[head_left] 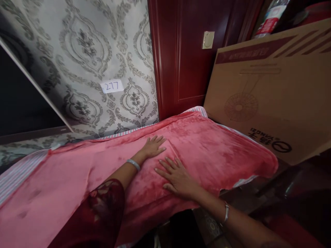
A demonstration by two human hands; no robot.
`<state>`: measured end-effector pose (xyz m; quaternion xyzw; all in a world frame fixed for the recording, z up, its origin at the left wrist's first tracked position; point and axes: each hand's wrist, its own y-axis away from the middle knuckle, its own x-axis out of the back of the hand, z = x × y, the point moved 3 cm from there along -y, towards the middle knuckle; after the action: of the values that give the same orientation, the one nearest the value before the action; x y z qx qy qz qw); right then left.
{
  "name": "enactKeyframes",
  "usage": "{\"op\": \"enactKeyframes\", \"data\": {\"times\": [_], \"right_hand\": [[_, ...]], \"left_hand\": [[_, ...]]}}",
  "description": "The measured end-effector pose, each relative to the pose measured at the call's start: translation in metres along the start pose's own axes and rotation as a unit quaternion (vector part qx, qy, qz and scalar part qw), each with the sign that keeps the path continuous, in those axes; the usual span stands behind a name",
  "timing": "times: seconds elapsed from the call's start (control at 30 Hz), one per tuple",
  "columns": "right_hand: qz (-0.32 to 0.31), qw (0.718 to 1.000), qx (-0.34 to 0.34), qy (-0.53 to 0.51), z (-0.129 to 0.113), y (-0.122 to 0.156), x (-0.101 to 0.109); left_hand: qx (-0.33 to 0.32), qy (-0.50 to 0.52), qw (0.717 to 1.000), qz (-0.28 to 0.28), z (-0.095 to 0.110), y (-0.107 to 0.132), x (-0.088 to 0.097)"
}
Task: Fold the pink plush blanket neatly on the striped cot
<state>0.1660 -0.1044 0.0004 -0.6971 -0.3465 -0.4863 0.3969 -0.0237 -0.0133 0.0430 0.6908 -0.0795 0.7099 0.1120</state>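
Note:
A pink plush blanket (219,144) lies spread over a long surface, with darker brushed patches and a crease near its middle. My left hand (153,147) rests flat on it, fingers spread, just left of the crease. Closer to me and to the right, my right hand (178,179) also presses flat on the plush, its fingers apart. Neither hand grips anything. From under the blanket's edges shows a striped cloth (24,172), at the left end and along the back.
Behind stands a patterned wall with a paper card (112,86) marked 277. A dark screen (26,93) is at left. On the right are a dark red panel (181,51) with a switch (208,40), a large cardboard box (269,86) and a bottle (271,19).

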Motion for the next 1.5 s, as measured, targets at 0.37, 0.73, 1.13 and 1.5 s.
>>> {"op": "enactKeyframes", "data": {"times": [0.37, 0.73, 1.13, 1.5], "right_hand": [[0.006, 0.999, -0.015, -0.027, 0.0, 0.003, -0.005], [0.049, 0.998, 0.009, 0.045, 0.005, 0.005, -0.016], [0.057, 0.996, 0.026, 0.065, 0.01, 0.006, -0.023], [0.022, 0.999, 0.003, 0.05, 0.01, 0.006, -0.015]], "left_hand": [[-0.01, 0.027, 0.998, 0.053, -0.007, 0.001, -0.018], [-0.006, 0.027, 0.999, 0.024, -0.002, -0.001, -0.018], [0.135, -0.025, 0.99, 0.041, -0.048, 0.119, 0.009], [0.172, 0.015, 0.984, 0.055, -0.059, 0.14, -0.006]]}}
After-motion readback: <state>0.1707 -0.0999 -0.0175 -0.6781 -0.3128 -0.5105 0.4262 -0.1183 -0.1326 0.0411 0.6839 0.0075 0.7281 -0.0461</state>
